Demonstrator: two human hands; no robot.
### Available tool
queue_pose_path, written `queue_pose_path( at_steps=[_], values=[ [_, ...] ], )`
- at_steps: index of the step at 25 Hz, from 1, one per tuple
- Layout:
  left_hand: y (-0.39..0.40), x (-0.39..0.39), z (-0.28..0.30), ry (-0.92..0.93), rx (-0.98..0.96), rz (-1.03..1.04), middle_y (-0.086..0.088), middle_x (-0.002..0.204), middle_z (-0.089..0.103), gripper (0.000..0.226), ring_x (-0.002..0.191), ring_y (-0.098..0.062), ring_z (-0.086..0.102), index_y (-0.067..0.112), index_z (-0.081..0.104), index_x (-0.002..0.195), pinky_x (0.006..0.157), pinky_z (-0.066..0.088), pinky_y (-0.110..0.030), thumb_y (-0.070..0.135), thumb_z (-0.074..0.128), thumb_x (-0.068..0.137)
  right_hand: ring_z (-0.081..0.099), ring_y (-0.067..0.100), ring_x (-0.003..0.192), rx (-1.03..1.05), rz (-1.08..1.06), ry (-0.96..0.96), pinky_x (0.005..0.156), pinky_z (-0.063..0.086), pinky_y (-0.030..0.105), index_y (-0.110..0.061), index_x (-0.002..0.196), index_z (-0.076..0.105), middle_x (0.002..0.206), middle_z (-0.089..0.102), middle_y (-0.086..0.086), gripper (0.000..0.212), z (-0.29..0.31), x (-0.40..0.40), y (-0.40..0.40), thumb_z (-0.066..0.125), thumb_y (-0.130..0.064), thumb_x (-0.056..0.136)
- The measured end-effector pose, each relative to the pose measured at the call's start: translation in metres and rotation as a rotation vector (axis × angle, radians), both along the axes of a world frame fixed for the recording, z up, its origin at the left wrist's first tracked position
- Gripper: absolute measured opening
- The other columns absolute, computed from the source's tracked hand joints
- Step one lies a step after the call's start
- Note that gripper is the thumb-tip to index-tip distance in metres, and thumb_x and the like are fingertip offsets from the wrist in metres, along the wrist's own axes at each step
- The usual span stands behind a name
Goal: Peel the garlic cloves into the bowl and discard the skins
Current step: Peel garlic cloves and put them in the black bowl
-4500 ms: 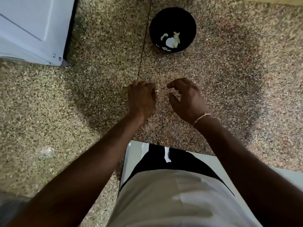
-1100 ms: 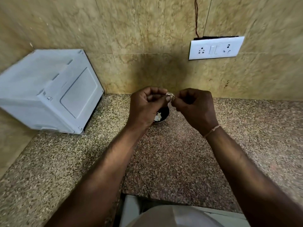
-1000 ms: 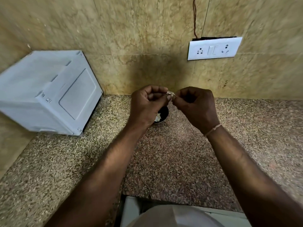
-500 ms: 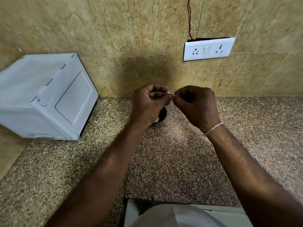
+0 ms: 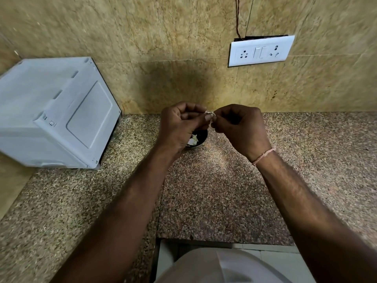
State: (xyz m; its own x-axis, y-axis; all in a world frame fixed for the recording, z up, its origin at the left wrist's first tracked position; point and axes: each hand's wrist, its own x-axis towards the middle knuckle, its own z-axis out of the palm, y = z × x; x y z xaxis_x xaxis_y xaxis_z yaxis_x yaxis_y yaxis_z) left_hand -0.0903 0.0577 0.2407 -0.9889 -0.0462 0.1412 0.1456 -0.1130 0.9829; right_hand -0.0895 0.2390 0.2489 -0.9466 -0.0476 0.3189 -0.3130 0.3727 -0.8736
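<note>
A small garlic clove (image 5: 210, 114) with papery skin is pinched between both hands above the counter. My left hand (image 5: 179, 125) grips it with thumb and curled fingers. My right hand (image 5: 238, 127) pinches its skin from the right side. Just below and behind my left hand sits a small black bowl (image 5: 201, 139), mostly hidden, with pale garlic pieces (image 5: 193, 139) showing inside.
A white boxy appliance (image 5: 55, 113) stands at the left against the tan tiled wall. A white socket plate (image 5: 261, 51) hangs on the wall at the right. The speckled granite counter (image 5: 214, 190) ends near my body at the bottom.
Since the oldest frame the view has tilted up from the counter to the wall. Both hands have risen above the bowl and stay pinching the clove; in the last second they barely move.
</note>
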Motion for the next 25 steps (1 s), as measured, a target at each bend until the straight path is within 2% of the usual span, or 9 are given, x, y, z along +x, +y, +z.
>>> queue_pose_path(
  at_steps=[4, 7, 11, 16, 20, 25],
  values=[
    [-0.004, 0.006, -0.013, -0.057, 0.039, -0.022, -0.017, 0.087, 0.079, 0.020, 0.081, -0.029, 0.079, 0.007, 0.077, 0.093, 0.071, 0.064, -0.033, 0.003, 0.089, 0.078, 0.076, 0.020, 0.069, -0.009, 0.078, -0.084, 0.066, 0.064, 0.044, -0.008, 0.088, 0.079, 0.072, 0.076, 0.003, 0.006, -0.006, 0.002, 0.001, 0.080, -0.014, 0.089],
    [-0.006, 0.011, -0.027, -0.119, 0.084, -0.018, -0.019, 0.091, 0.079, 0.020, 0.082, -0.031, 0.079, 0.008, 0.078, 0.093, 0.071, 0.064, -0.035, 0.005, 0.090, 0.077, 0.075, 0.027, 0.069, -0.016, 0.120, -0.162, 0.069, 0.065, 0.045, -0.004, 0.087, 0.078, 0.074, 0.076, 0.010, 0.009, -0.015, 0.003, -0.002, 0.077, -0.011, 0.092],
    [-0.010, 0.017, -0.046, -0.174, 0.073, 0.000, -0.017, 0.089, 0.079, 0.019, 0.081, -0.028, 0.079, 0.007, 0.077, 0.096, 0.068, 0.063, -0.033, 0.001, 0.086, 0.081, 0.074, 0.019, 0.068, -0.007, 0.148, -0.294, 0.068, 0.064, 0.037, 0.001, 0.090, 0.075, 0.077, 0.076, 0.014, 0.011, -0.032, 0.004, -0.009, 0.074, -0.009, 0.095],
    [-0.014, 0.029, -0.072, -0.264, 0.025, 0.004, -0.012, 0.087, 0.080, 0.013, 0.079, -0.025, 0.078, 0.002, 0.078, 0.097, 0.069, 0.063, -0.031, -0.004, 0.080, 0.086, 0.072, 0.021, 0.068, -0.005, 0.205, -0.400, 0.071, 0.065, 0.042, 0.011, 0.090, 0.072, 0.082, 0.074, 0.025, 0.015, -0.059, 0.007, -0.013, 0.067, -0.001, 0.097],
    [-0.021, 0.040, -0.091, -0.344, -0.008, 0.035, -0.011, 0.082, 0.079, 0.010, 0.073, -0.021, 0.077, 0.006, 0.078, 0.092, 0.066, 0.062, -0.027, -0.003, 0.078, 0.088, 0.072, 0.011, 0.064, -0.132, 0.327, -0.555, 0.065, 0.063, 0.027, 0.007, 0.095, 0.072, 0.081, 0.071, 0.021, 0.010, -0.082, 0.009, -0.015, 0.066, -0.001, 0.097],
    [-0.023, 0.053, -0.113, -0.397, -0.066, 0.126, -0.013, 0.083, 0.079, 0.015, 0.075, -0.023, 0.076, 0.014, 0.078, 0.089, 0.067, 0.063, -0.029, 0.000, 0.078, 0.089, 0.075, 0.020, 0.076, -0.138, 0.375, -0.634, 0.072, 0.063, 0.031, 0.012, 0.104, 0.070, 0.090, 0.074, 0.026, 0.021, -0.117, 0.005, -0.021, 0.070, -0.007, 0.096]
  ],
)
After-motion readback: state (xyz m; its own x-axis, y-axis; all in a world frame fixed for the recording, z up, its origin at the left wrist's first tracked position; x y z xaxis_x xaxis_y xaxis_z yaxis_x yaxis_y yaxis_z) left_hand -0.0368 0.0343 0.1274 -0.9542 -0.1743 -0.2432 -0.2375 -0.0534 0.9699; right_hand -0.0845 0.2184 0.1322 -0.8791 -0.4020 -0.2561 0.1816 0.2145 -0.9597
